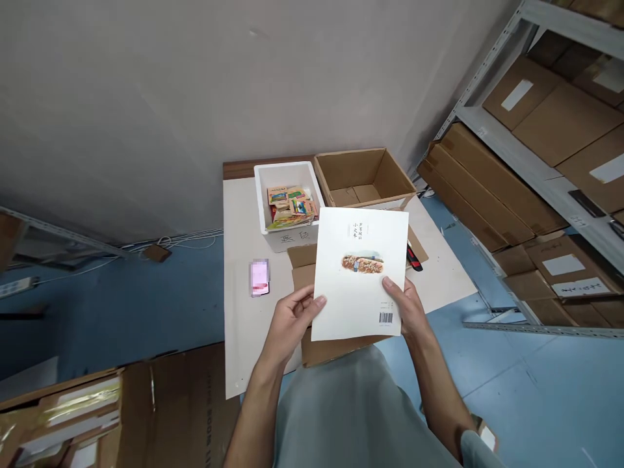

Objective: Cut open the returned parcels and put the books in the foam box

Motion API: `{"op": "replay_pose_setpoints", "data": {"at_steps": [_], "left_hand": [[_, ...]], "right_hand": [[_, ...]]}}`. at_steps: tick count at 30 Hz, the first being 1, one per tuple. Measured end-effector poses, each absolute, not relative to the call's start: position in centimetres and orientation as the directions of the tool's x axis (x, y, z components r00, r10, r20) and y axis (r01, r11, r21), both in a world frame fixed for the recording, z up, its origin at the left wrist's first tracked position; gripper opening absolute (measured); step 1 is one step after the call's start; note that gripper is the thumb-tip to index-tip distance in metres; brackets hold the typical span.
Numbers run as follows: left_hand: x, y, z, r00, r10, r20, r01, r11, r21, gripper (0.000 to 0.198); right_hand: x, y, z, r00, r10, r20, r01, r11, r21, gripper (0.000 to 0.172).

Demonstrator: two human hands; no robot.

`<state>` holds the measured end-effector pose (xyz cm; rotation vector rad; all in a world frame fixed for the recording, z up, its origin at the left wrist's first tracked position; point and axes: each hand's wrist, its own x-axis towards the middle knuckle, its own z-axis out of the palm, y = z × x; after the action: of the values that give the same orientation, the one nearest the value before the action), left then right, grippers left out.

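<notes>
A thin white book (358, 292) is held up in front of me, with a small colour picture, a few printed characters and a barcode on the side I see. My left hand (292, 322) pinches its left edge, thumb on top. On the right edge, my right hand (409, 304) grips it with the thumb lying across the surface. Beneath the book is a cardboard box (324, 351) with spread flaps, its inside hidden. A red and black box cutter (414, 257) lies just right of the book.
On the table (238, 351) stand a white bin (287, 240) of small colourful packets and an open carton (365, 153). A phone (260, 277) lies at left. Shelves (517, 146) with cartons rise at right; a large carton (180, 403) is at lower left.
</notes>
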<state>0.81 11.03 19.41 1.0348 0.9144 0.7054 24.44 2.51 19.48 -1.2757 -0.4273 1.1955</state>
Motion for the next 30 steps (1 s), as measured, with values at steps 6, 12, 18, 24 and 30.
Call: {"op": "replay_pose_setpoints", "data": {"at_steps": [6, 12, 18, 24, 30], "left_hand": [[4.4, 10.6, 19.8, 0.414, 0.866, -0.280, -0.152, 0.369, 0.917, 0.067], [10.1, 8.8, 19.0, 0.201, 0.945, -0.258, -0.096, 0.281, 0.955, 0.067], [15.2, 6.1, 18.0, 0.258, 0.964, -0.064, 0.046, 0.054, 0.997, 0.048], [12.4, 9.5, 16.7, 0.159, 0.977, -0.144, 0.149, 0.121, 0.981, 0.071], [10.2, 11.7, 16.9, 0.234, 0.938, -0.254, -0.051, 0.273, 0.961, 0.083]], "right_hand": [[28.2, 3.8, 17.9, 0.464, 0.855, -0.233, -0.171, -0.171, -0.970, 0.065], [28.9, 5.1, 17.3, 0.426, 0.901, -0.085, 0.029, -0.107, -0.994, 0.076], [28.1, 4.7, 18.4, 0.302, 0.950, -0.073, -0.030, -0.067, -0.997, 0.084], [33.7, 4.6, 17.8, 0.432, 0.879, -0.204, -0.226, -0.113, -0.968, 0.070], [35.4, 4.9, 17.3, 0.456, 0.855, -0.245, -0.409, -0.043, -0.912, 0.070]]}}
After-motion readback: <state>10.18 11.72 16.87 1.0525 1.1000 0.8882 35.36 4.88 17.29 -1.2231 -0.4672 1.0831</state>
